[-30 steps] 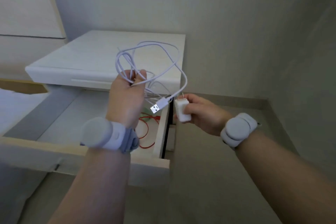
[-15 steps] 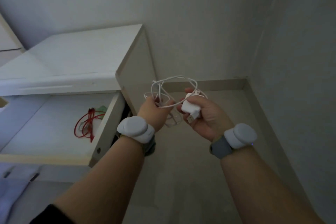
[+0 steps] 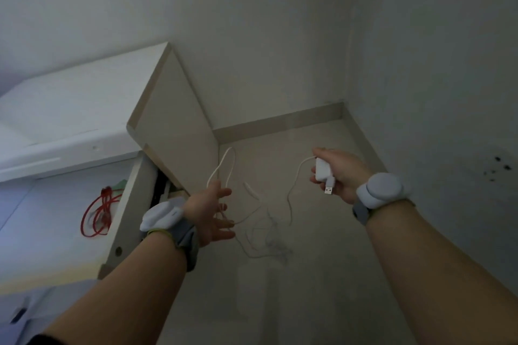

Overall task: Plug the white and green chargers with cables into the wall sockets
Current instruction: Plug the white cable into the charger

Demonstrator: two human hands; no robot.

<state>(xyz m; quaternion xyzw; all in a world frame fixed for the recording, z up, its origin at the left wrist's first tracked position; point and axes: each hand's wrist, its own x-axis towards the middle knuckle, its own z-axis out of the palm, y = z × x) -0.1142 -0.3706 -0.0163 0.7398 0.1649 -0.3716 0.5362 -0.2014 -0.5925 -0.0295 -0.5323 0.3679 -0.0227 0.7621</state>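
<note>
Over the floor [image 3: 308,288] near the room's corner, both forearms reach out, well apart. The right hand [image 3: 340,173] grips the white charger [image 3: 321,168], fingers curled round its body, and a USB plug [image 3: 329,187] pokes out just below the charger, against the palm. A white cable [image 3: 297,175] leaves the top of that hand, sags in mid-air, and runs across to the left hand [image 3: 208,211]. That hand's fingers are splayed and fairly straight, clenching nothing. A loop of cable stands up above them and more strands hang below in a loose tangle. The cable seems to be threaded between the fingers, though blur hides just how it is caught. Left of that hand, the nightstand [image 3: 70,109] has its drawer [image 3: 131,204] pulled out. Inside lies a coiled red cable [image 3: 92,216], with a green shape [image 3: 120,184] touching its far end by the drawer's side wall, too small to make out.
</note>
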